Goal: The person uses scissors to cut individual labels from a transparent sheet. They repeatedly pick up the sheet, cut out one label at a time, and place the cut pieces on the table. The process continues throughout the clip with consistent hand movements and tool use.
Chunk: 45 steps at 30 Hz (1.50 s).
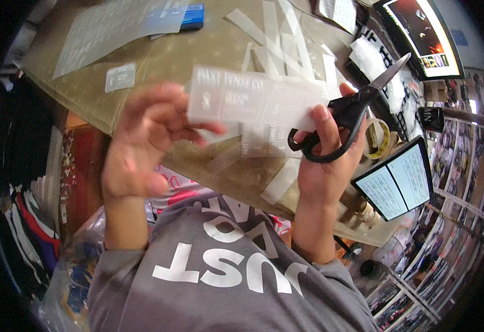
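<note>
My right hand (330, 160) is closed around black-handled scissors (358, 105), their blades pointing up and to the right. Between its thumb and fingers it also pinches a translucent film strip (253, 99) with white print, which stretches left above the table. Near the strip's left end is my left hand (148, 138), blurred by motion, fingers apart and nothing seen in it. Below the strip, more printed film pieces (261, 139) lie on the table. A small cut label piece (120, 77) rests alone to the left.
The table (170, 61) has a large printed film sheet (109, 33) over a blue box (193, 17) at the far left. Offcut strips (275, 44) lie scattered at the back. At right are a tape roll (377, 139), a tablet (396, 180) and a monitor (419, 33).
</note>
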Tool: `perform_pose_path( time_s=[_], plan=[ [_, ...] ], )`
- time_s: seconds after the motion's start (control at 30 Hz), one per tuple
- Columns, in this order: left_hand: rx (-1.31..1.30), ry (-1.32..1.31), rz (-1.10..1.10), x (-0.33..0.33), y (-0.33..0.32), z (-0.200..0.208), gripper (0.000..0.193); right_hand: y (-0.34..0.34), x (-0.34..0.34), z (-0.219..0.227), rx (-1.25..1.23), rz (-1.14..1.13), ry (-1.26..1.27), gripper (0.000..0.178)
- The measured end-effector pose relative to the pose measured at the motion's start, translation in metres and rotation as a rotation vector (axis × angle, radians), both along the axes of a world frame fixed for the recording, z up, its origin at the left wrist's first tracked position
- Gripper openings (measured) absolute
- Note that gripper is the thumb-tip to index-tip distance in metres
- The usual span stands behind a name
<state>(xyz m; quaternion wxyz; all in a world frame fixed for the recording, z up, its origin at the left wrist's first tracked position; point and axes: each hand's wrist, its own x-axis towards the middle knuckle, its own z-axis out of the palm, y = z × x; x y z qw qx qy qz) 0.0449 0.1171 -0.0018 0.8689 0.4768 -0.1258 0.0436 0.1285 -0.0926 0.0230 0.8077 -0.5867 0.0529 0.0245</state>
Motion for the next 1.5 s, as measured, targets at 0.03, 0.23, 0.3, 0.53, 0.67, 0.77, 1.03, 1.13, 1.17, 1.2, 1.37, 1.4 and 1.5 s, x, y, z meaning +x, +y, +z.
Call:
perform_pose_path(
  time_s=[0.03, 0.23, 0.3, 0.53, 0.67, 0.77, 1.03, 1.13, 1.17, 1.2, 1.37, 1.4, 1.5],
  plan=[
    [0.032, -0.032, 0.033, -0.004, -0.014, -0.01, 0.067, 0.002, 0.001, 0.0, 0.059, -0.046, -0.012, 0.054],
    [0.167, -0.117, 0.141, 0.018, -0.064, -0.008, 0.056, 0.012, -0.004, 0.001, 0.076, 0.137, -0.017, 0.056],
    [-0.078, -0.123, 0.198, 0.034, -0.076, -0.012, 0.05, 0.011, -0.004, 0.002, 0.053, 0.188, -0.036, 0.057],
    [0.097, -0.045, 0.529, 0.045, -0.084, 0.003, 0.042, -0.004, -0.003, -0.007, -0.032, 0.225, -0.151, 0.063],
    [0.185, -0.09, 0.679, 0.058, -0.077, 0.012, 0.045, -0.025, -0.038, -0.017, -0.065, 0.462, -0.079, 0.067],
    [0.24, -0.131, 0.713, 0.063, -0.077, 0.013, 0.047, -0.021, -0.059, -0.014, 0.025, 0.527, 0.075, 0.086],
    [0.332, -0.061, 0.679, 0.055, -0.081, 0.022, 0.049, -0.018, -0.054, -0.014, -0.101, 0.563, -0.031, 0.083],
    [0.333, -0.057, 0.653, 0.053, -0.084, 0.027, 0.049, -0.018, -0.055, -0.014, -0.14, 0.541, -0.07, 0.083],
    [0.331, -0.057, 0.652, 0.053, -0.084, 0.027, 0.049, -0.017, -0.055, -0.014, -0.133, 0.529, -0.073, 0.083],
    [0.329, -0.057, 0.651, 0.053, -0.084, 0.028, 0.049, -0.016, -0.056, -0.014, -0.125, 0.517, -0.076, 0.084],
    [0.347, -0.045, 0.65, 0.051, -0.084, 0.029, 0.05, -0.014, -0.056, -0.015, -0.113, 0.5, -0.095, 0.083],
    [0.347, -0.044, 0.653, 0.051, -0.084, 0.028, 0.05, -0.014, -0.056, -0.015, -0.119, 0.501, -0.094, 0.083],
    [0.346, -0.045, 0.65, 0.051, -0.084, 0.028, 0.05, -0.015, -0.057, -0.017, -0.123, 0.501, -0.107, 0.082]
  ],
)
